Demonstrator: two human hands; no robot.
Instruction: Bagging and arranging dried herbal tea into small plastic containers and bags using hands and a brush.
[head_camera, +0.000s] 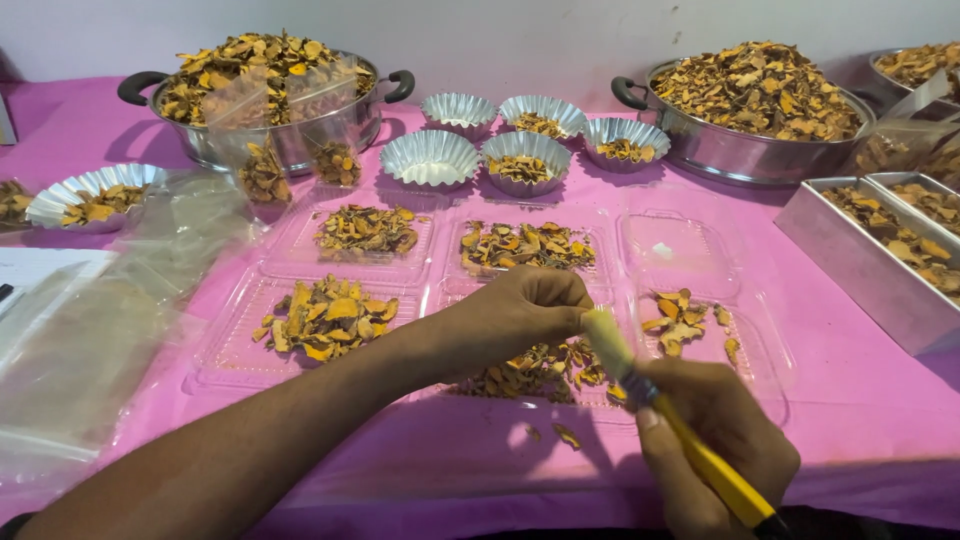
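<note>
A yellow-handled brush with pale bristles (655, 405) was held in the right hand (715, 440), the fingers wrapped closed around the handle, bristles pointing up and left. The bristle tip was pinched by the left hand (525, 305), whose fingers were curled tightly together above a clear plastic hinged tray of dried yellow-orange slices (545, 370). Similar filled trays were recorded beside it on the pink tablecloth (860, 400): one at left (325, 320), one sparsely filled at right (690, 320), two behind (368, 232) (525, 246). Small fluted metal cups (430, 158), some filled, were set further back. Two steel pots heaped with slices (270, 90) (755, 100) and rectangular metal tins (880, 250) were noted at the rear and right.
</note>
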